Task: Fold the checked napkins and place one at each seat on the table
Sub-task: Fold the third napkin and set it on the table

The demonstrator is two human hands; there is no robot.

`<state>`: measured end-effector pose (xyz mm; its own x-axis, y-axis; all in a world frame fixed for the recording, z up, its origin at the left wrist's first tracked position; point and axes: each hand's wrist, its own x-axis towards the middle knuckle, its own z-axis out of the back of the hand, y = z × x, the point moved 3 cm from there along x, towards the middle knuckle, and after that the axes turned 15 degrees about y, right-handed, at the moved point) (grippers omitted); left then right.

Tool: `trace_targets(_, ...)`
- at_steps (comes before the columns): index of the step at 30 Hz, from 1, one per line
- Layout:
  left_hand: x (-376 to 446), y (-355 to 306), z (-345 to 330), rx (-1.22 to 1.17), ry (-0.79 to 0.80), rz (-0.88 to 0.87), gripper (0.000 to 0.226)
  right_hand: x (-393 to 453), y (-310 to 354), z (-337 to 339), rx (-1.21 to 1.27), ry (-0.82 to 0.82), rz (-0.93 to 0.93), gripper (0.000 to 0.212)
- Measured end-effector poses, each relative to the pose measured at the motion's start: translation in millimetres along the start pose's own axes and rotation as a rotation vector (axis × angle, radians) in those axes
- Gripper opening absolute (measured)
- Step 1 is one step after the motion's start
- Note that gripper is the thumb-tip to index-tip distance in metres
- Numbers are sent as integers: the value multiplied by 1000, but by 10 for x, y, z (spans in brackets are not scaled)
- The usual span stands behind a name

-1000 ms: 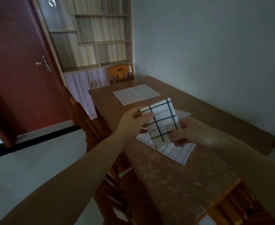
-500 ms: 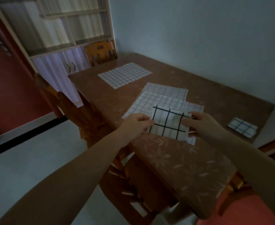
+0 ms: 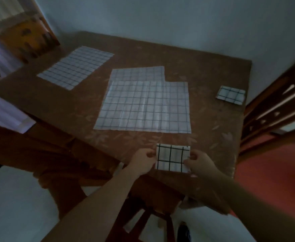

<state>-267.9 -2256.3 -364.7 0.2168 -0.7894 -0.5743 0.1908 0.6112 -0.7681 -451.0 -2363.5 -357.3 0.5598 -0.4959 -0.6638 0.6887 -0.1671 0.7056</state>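
left hand (image 3: 143, 160): pinches the left short edge of the folded napkin (image 3: 172, 158), thumb and fingers curled onto the cloth.
folded napkin: a small rectangle, long axis running left to right, lying at or just above the near edge of the table (image 3: 213, 70); whether it touches the top i cannot tell.
right hand (image 3: 198, 163): pinches the right short edge; both hands are equally near, one at each end.
key relation: the napkin sits between the hands, in front of the near chair (image 3: 153, 215), so setting it down looks like a short drop and a let-go.
still to fold: unfolded napkins (image 3: 143, 105) in the middle, another flat napkin (image 3: 77, 67) far left.
already placed: second folded napkin (image 3: 231, 94) at the right edge.
change: half a second ago the napkin was held higher over the unfolded ones; now it is lower and nearer the edge.
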Motion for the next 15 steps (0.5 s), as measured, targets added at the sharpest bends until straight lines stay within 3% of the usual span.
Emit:
trace_targets(8,312,303,47,287,21,-90,27,72,-313,-505,-57,-336,-114,13)
trace_targets(15,183,251,354,339,71,-108,18,-23,-220,-461,-39,-361,-135,12)
